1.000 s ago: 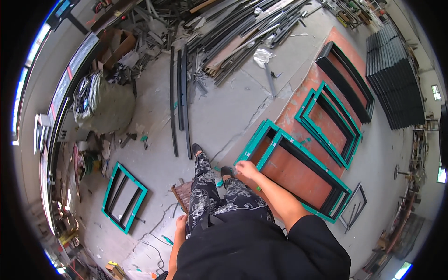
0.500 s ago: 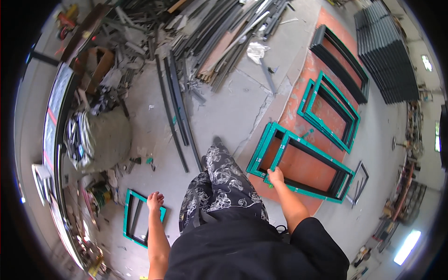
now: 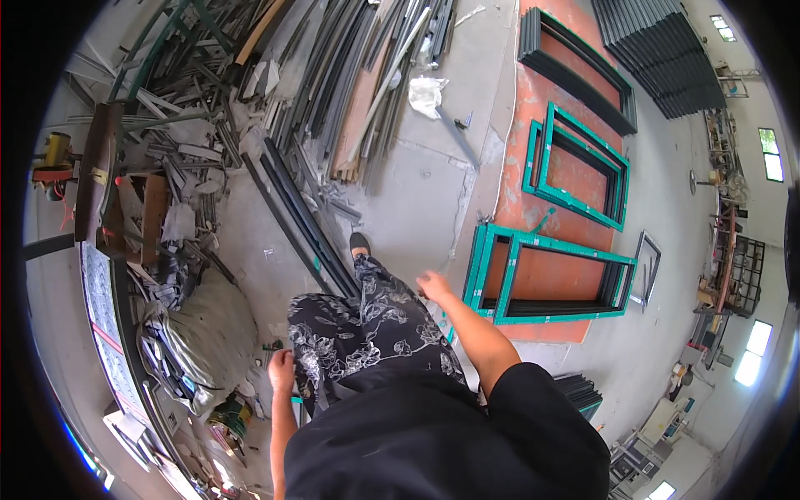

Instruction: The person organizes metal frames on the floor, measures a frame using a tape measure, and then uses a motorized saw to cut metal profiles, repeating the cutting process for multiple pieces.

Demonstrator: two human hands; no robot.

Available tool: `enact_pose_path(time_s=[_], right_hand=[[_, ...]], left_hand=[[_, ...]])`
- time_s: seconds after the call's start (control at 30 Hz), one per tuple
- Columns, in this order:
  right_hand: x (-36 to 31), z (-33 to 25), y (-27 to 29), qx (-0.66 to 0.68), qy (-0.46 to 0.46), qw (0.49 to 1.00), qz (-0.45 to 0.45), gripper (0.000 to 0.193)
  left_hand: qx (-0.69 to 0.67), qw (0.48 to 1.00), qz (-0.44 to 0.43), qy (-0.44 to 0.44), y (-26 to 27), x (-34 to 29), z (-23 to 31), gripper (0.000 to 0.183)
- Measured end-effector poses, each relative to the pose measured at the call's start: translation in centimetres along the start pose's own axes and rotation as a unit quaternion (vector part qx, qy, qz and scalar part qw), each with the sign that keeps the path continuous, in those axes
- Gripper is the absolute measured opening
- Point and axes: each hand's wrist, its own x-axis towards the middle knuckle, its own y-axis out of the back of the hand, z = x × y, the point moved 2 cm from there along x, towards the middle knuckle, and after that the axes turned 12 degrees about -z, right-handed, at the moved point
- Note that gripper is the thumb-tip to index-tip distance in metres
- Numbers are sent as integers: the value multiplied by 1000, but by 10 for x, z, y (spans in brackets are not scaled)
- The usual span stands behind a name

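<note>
My right hand (image 3: pixel 433 287) is in front of my right thigh, its fingers curled in; what they may hold is hidden. Under that forearm a short green strip (image 3: pixel 451 335) shows beside my trouser leg, and I cannot tell what it belongs to. My left hand (image 3: pixel 282 367) hangs by my left hip with its fingers folded and nothing visible in them. Nearest on the right are green-faced window frames (image 3: pixel 567 318), overlapping on a reddish board (image 3: pixel 546 333), apart from my right hand. Beyond them lie two more green-faced frames (image 3: pixel 575 204).
Long dark metal profiles (image 3: pixel 304 217) lie ahead on the left, near my feet. Scrap and profile piles (image 3: pixel 333 92) spread beyond. A bulky sack (image 3: pixel 212 342) stands at left. Dark frames (image 3: pixel 575 71) and a ribbed dark stack (image 3: pixel 658 54) are at far right.
My right hand has moved left, away from the green-faced frames it was over. My left hand's fingers have curled in. My view has turned and my legs have shifted in a step.
</note>
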Motion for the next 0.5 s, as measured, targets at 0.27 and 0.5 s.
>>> enact_pose_path(time_s=[0.27, 0.5], right_hand=[[12, -112, -2, 254, -16, 962, 94, 56], [-9, -87, -92, 243, -120, 939, 211, 61]], left_hand=[[-117, 992, 34, 37, 123, 76, -9, 18], [124, 992, -23, -1, 255, 193, -51, 25]])
